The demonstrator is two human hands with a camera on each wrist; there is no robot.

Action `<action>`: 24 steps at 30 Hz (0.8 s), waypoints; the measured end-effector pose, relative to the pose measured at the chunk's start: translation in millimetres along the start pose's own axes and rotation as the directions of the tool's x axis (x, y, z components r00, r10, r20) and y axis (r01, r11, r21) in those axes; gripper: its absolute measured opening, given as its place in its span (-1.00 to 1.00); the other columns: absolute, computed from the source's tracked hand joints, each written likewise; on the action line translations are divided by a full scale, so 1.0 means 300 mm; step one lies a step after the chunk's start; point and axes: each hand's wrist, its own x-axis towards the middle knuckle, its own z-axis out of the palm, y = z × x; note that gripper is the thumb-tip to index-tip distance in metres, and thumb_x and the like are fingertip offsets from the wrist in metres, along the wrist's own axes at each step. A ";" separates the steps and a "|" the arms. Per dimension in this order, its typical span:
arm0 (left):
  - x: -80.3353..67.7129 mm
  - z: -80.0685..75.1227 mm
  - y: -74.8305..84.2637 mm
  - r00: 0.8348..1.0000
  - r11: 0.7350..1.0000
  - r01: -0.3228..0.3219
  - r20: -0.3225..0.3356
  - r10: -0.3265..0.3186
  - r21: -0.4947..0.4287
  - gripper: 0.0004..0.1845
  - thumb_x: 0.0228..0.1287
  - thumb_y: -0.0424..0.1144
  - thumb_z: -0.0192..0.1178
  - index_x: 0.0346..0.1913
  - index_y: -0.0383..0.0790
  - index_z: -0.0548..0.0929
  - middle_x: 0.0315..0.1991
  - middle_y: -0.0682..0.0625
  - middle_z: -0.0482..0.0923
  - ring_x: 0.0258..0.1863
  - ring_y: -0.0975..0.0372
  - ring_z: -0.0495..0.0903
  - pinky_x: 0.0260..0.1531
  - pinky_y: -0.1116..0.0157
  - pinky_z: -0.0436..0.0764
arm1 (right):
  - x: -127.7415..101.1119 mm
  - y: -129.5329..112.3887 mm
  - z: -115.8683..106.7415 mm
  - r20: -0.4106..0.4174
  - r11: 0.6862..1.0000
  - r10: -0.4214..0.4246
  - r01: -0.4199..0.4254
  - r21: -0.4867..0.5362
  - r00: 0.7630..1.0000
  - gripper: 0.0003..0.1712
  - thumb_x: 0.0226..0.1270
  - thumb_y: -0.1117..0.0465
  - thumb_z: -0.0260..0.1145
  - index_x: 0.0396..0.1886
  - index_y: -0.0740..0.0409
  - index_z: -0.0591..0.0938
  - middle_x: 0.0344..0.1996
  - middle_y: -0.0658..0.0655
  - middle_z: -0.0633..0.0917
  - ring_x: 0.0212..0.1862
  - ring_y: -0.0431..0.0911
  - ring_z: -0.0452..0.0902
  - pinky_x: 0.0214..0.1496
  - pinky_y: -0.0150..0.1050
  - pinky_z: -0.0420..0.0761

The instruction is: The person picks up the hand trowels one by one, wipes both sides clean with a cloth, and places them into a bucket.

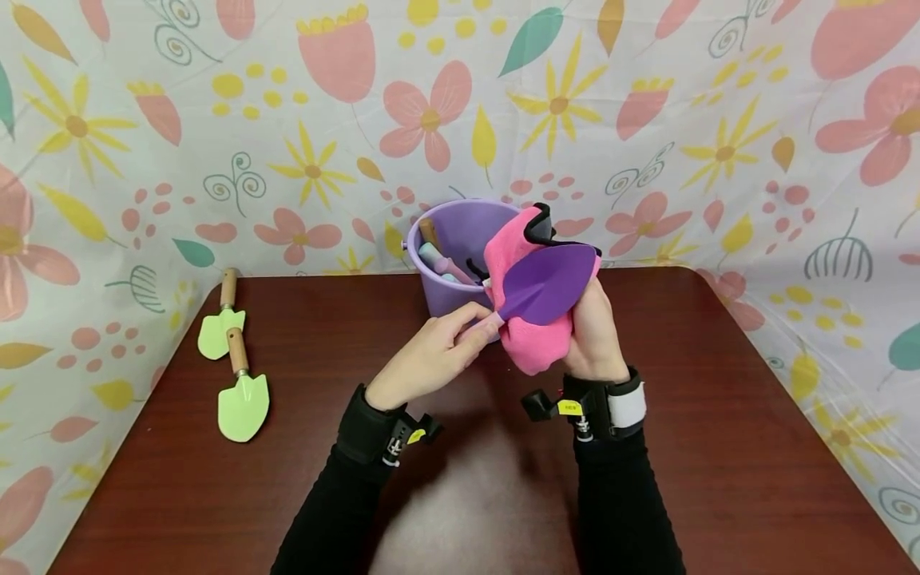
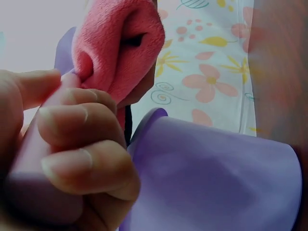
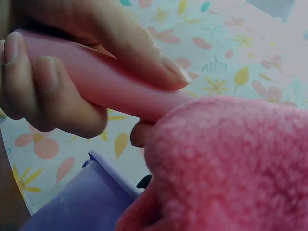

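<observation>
My left hand grips the pink handle of a small trowel with a purple blade. My right hand holds a pink cloth bunched under and behind the blade. In the left wrist view the left hand's fingers curl round the handle, with the pink cloth just above. Both are held above the table, right in front of a purple bucket.
The purple bucket holds several more tools with wood and pastel handles. Two light green trowels with wooden handles lie on the left of the dark wooden table. A floral sheet covers the wall behind.
</observation>
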 end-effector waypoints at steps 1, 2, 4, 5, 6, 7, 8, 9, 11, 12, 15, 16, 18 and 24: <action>0.000 -0.004 -0.001 1.000 1.000 0.002 0.005 -0.002 0.006 -0.79 0.49 0.07 0.01 -0.10 0.07 0.55 -0.48 0.06 0.38 -0.52 0.24 0.37 -0.46 0.28 0.41 | 0.001 0.000 0.000 0.000 1.000 -0.004 0.004 0.008 1.000 -0.75 0.59 0.13 0.02 -0.11 0.21 0.54 -0.13 0.10 0.55 -0.07 -0.08 0.49 0.05 -0.26 0.46; 0.000 -0.008 -0.001 1.000 1.000 0.007 0.009 -0.007 0.010 -0.78 0.49 0.08 0.01 -0.10 0.07 0.56 -0.48 0.06 0.38 -0.51 0.24 0.37 -0.46 0.28 0.41 | 0.003 -0.001 -0.001 0.003 1.000 -0.010 0.010 0.016 1.000 -0.74 0.59 0.15 0.01 -0.13 0.22 0.55 -0.15 0.10 0.55 -0.08 -0.07 0.49 0.04 -0.26 0.46; 0.002 -0.017 0.000 1.000 1.000 0.017 0.016 -0.017 0.022 -0.76 0.48 0.11 0.01 -0.13 0.08 0.57 -0.48 0.07 0.37 -0.52 0.25 0.35 -0.46 0.28 0.40 | 0.005 -0.005 0.000 0.002 1.000 -0.021 0.021 0.010 1.000 -0.73 0.60 0.17 -0.01 -0.19 0.23 0.55 -0.20 0.10 0.55 -0.13 -0.07 0.49 0.00 -0.26 0.48; 0.002 -0.021 0.001 1.000 0.999 0.022 0.020 -0.023 0.027 -0.75 0.47 0.13 0.01 -0.15 0.09 0.57 -0.49 0.08 0.37 -0.52 0.25 0.34 -0.47 0.28 0.39 | 0.007 -0.008 0.000 0.002 1.000 -0.023 0.023 0.019 1.000 -0.72 0.60 0.18 -0.01 -0.22 0.24 0.55 -0.24 0.11 0.55 -0.16 -0.06 0.50 -0.02 -0.26 0.48; 0.002 -0.025 0.002 0.999 0.999 0.026 0.025 -0.027 0.032 -0.76 0.46 0.13 0.02 -0.16 0.11 0.58 -0.50 0.08 0.36 -0.53 0.26 0.34 -0.47 0.28 0.39 | 0.008 -0.012 0.000 0.003 0.999 -0.022 0.022 0.029 1.000 -0.71 0.60 0.18 -0.02 -0.22 0.25 0.55 -0.25 0.12 0.56 -0.17 -0.06 0.50 -0.03 -0.26 0.49; 0.002 -0.028 0.003 0.999 0.999 0.029 0.029 -0.030 0.038 -0.76 0.46 0.13 0.02 -0.17 0.11 0.59 -0.50 0.08 0.35 -0.53 0.27 0.33 -0.47 0.29 0.38 | 0.009 -0.017 0.000 -0.001 0.999 -0.020 0.020 0.039 1.000 -0.71 0.59 0.18 -0.02 -0.24 0.26 0.55 -0.28 0.12 0.56 -0.19 -0.05 0.51 -0.07 -0.26 0.50; 0.002 -0.031 0.004 0.999 0.999 0.030 0.031 -0.032 0.044 -0.76 0.46 0.14 0.03 -0.18 0.13 0.59 -0.50 0.09 0.35 -0.53 0.27 0.33 -0.47 0.29 0.38 | 0.011 -0.022 -0.001 -0.004 0.999 -0.019 0.019 0.051 1.000 -0.71 0.59 0.18 -0.01 -0.25 0.27 0.54 -0.30 0.12 0.56 -0.22 -0.05 0.51 -0.10 -0.26 0.50; 0.003 -0.034 0.006 0.999 0.998 0.029 0.033 -0.031 0.049 -0.76 0.45 0.14 0.03 -0.19 0.14 0.60 -0.50 0.09 0.36 -0.53 0.28 0.34 -0.47 0.29 0.38 | 0.014 -0.027 -0.002 -0.006 0.998 -0.016 0.017 0.068 1.000 -0.72 0.59 0.18 0.00 -0.22 0.28 0.54 -0.30 0.13 0.57 -0.23 -0.05 0.52 -0.12 -0.27 0.50; 0.003 -0.038 0.008 0.999 0.998 0.031 0.039 -0.033 0.054 -0.78 0.45 0.14 0.04 -0.18 0.16 0.60 -0.48 0.10 0.37 -0.52 0.29 0.35 -0.45 0.29 0.39 | 0.020 -0.039 -0.004 -0.015 0.994 -0.007 0.009 0.110 1.000 -0.73 0.58 0.18 0.02 -0.16 0.30 0.54 -0.29 0.14 0.59 -0.22 -0.04 0.54 -0.14 -0.27 0.52; 0.003 -0.039 0.007 0.998 0.998 0.035 0.043 -0.038 0.059 -0.79 0.45 0.14 0.04 -0.18 0.18 0.61 -0.48 0.10 0.38 -0.52 0.30 0.35 -0.45 0.29 0.40 | 0.021 -0.044 -0.006 -0.017 0.992 -0.001 0.003 0.130 1.000 -0.74 0.57 0.18 0.02 -0.10 0.30 0.53 -0.25 0.14 0.61 -0.20 -0.04 0.55 -0.12 -0.26 0.52; -0.002 -0.041 0.001 0.996 0.997 0.054 0.066 -0.058 0.051 -0.80 0.45 0.12 0.04 -0.18 0.17 0.60 -0.48 0.09 0.39 -0.52 0.29 0.37 -0.45 0.28 0.41 | 0.021 -0.057 -0.015 -0.040 0.987 0.003 0.004 0.163 0.999 -0.74 0.57 0.20 0.02 0.02 0.30 0.51 -0.16 0.15 0.62 -0.13 -0.02 0.56 -0.07 -0.25 0.53; -0.004 -0.041 -0.003 0.995 0.997 0.062 0.076 -0.066 0.050 -0.80 0.46 0.12 0.04 -0.18 0.17 0.60 -0.48 0.09 0.39 -0.53 0.29 0.37 -0.45 0.28 0.41 | 0.020 -0.061 -0.018 -0.050 0.986 -0.003 0.011 0.164 0.999 -0.73 0.58 0.21 0.02 0.05 0.30 0.50 -0.14 0.16 0.61 -0.11 -0.02 0.56 -0.05 -0.25 0.53; -0.009 -0.041 -0.011 0.992 0.996 0.076 0.094 -0.080 0.047 -0.78 0.45 0.14 0.04 -0.18 0.16 0.60 -0.49 0.09 0.39 -0.53 0.28 0.37 -0.45 0.28 0.42 | 0.016 -0.066 -0.025 -0.066 0.985 -0.023 0.034 0.168 0.998 -0.71 0.58 0.22 -0.01 0.10 0.28 0.48 -0.07 0.15 0.60 -0.05 -0.01 0.54 0.01 -0.23 0.52; -0.016 -0.046 -0.024 0.991 0.994 0.092 0.094 -0.097 0.053 -0.78 0.45 0.14 0.03 -0.19 0.17 0.60 -0.49 0.09 0.39 -0.55 0.28 0.36 -0.46 0.28 0.41 | 0.017 -0.082 -0.032 -0.085 0.975 -0.100 0.114 0.191 0.991 -0.72 0.59 0.26 -0.04 0.12 0.29 0.46 -0.04 0.16 0.56 -0.04 0.00 0.50 0.02 -0.22 0.47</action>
